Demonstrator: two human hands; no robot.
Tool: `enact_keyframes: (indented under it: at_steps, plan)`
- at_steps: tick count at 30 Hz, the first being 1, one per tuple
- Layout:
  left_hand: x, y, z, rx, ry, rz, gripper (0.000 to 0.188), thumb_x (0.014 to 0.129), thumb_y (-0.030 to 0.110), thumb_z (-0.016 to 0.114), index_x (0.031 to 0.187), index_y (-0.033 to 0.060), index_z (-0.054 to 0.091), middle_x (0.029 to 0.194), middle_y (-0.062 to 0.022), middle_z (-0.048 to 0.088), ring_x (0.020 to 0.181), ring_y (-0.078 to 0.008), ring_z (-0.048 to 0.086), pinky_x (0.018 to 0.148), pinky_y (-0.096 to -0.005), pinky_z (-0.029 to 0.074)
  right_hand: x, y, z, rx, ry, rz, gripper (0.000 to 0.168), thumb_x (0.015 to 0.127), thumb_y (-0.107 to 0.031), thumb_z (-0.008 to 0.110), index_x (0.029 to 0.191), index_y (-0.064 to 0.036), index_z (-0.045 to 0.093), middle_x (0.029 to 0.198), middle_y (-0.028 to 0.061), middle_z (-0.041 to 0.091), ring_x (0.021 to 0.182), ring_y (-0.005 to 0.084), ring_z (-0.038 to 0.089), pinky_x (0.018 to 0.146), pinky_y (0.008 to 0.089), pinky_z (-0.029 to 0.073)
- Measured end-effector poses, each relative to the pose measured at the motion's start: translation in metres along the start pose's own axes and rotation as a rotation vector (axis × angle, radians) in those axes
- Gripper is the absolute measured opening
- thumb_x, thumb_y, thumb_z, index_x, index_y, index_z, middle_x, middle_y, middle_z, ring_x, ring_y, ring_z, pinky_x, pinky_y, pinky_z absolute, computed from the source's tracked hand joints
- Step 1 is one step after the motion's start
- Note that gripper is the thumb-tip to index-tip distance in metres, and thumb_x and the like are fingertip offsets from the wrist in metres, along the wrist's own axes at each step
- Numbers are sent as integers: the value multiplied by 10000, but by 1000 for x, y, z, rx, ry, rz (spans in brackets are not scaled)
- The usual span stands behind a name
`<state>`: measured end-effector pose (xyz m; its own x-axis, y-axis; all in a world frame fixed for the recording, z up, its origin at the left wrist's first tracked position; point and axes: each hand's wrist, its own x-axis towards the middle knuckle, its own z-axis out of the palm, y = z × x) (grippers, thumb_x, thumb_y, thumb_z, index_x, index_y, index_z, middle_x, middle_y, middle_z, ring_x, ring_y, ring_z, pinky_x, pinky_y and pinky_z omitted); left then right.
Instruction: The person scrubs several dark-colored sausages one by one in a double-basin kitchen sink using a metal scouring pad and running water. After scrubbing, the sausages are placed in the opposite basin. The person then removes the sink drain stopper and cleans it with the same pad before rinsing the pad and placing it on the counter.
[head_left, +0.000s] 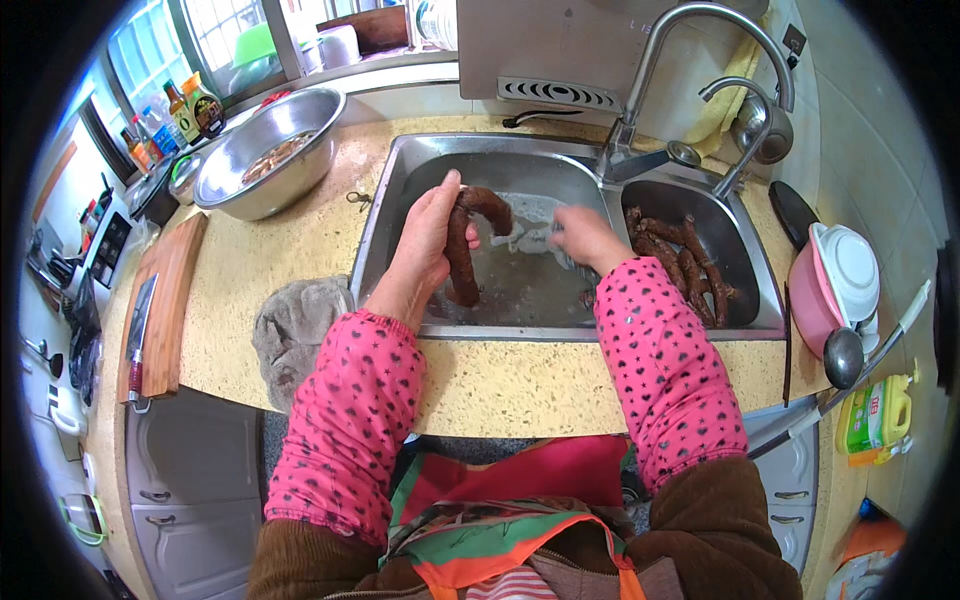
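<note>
Over the larger basin of the steel double sink (375, 225), my left hand (431, 232) grips a dark brown sausage link (463, 262), which bends over at its top. To its right, my right hand (589, 236) is blurred above the cloudy water (517, 277); its fingers are curled, and a small greyish thing at the fingertips is too unclear to name. Suds float between the hands. Several more brown sausages (679, 255) lie in the smaller right basin. Part of another dark thing shows in the water near my right wrist.
A steel faucet (645, 67) arches behind the sink. Left stand a large metal bowl (270, 172) with food and a wooden cutting board (176, 300) bearing a knife (139, 322). A grey cloth (292, 330) lies beside the sink; a pink basin (814, 292) with dishes stands right.
</note>
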<state>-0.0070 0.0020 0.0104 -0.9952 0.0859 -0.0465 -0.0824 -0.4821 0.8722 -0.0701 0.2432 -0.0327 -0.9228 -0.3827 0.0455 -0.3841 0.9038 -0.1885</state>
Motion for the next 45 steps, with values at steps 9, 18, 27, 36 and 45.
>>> enact_keyframes:
  at_steps: [9,18,27,36,45]
  plan:
    - [12,-6,-9,-136,12,57,200,986,177,434,1091,27,515,930,-118,603,619,-202,619,553,-319,540,-1,-47,38,124,-691,-301,368,765,-108,570,1127,-64,621,1105,158,660,1079,302,598,919,398,464]
    - [8,-27,4,82,-164,11,496,907,20,474,1393,-31,390,1285,-137,505,1169,-228,503,975,-375,435,4,-73,8,1412,-224,96,398,840,-241,706,1149,-4,621,1060,56,653,993,155,584,888,290,446]
    - [9,-23,2,537,-152,-22,464,924,161,563,1354,14,470,1327,-140,516,1244,-227,461,1048,-326,352,23,-15,23,383,-334,499,500,689,-236,724,1100,38,646,1042,148,679,999,258,621,858,339,467]
    - [25,-33,-5,626,89,100,457,912,65,501,1363,6,447,1354,-176,493,1279,-249,448,1064,-335,348,35,-15,22,865,-410,97,279,781,-155,677,1008,1,630,931,38,630,881,140,558,819,278,438]
    - [22,-36,-9,636,-25,117,469,866,79,509,1331,19,484,1274,-214,547,1186,-315,531,996,-373,418,-24,-28,-98,1087,-104,-26,287,786,-117,661,1046,-16,594,962,29,612,930,132,560,889,278,431]
